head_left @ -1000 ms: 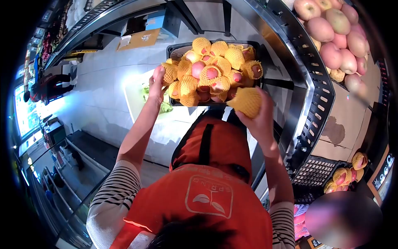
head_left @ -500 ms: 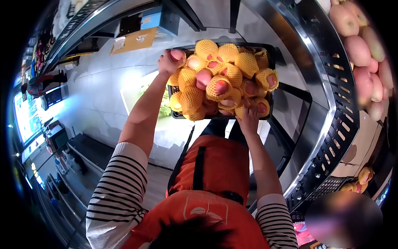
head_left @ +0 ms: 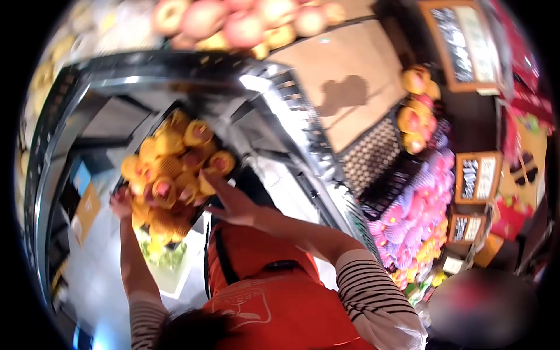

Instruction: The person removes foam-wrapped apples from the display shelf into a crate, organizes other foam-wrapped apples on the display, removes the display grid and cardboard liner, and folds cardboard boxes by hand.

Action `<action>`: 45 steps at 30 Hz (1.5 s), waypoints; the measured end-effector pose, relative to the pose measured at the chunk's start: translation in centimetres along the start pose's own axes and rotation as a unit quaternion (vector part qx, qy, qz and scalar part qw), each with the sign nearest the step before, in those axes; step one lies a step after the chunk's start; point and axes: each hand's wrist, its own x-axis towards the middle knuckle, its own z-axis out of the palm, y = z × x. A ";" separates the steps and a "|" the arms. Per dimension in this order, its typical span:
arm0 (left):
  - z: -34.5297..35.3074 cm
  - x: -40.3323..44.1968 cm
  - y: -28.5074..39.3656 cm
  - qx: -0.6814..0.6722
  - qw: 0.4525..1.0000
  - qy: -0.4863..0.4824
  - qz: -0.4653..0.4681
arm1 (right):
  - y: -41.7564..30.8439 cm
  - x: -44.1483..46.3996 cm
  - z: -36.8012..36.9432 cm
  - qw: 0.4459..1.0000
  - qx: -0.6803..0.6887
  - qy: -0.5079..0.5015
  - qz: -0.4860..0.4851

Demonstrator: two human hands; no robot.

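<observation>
Between left fingers and right fingers lie yellow-netted fruits

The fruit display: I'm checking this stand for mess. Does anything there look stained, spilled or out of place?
Yes: a dark, rounded blotch on the brown cardboard near the loose pink fruit. It stands out against the plain surface around it and may be damp, though I cannot tell.
</observation>
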 end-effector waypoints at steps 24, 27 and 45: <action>-31.9 -20.4 53.7 -0.569 0.724 -0.126 0.369 | 9.8 -16.9 -44.7 0.681 -0.423 0.430 0.416; -31.4 -21.8 56.2 -0.617 0.646 -0.285 0.348 | 7.8 -17.9 -45.2 0.727 -0.365 0.441 0.379; -29.5 -24.0 57.9 -0.617 0.122 -0.777 -0.007 | 2.3 -16.3 -51.9 0.753 -0.479 0.363 0.270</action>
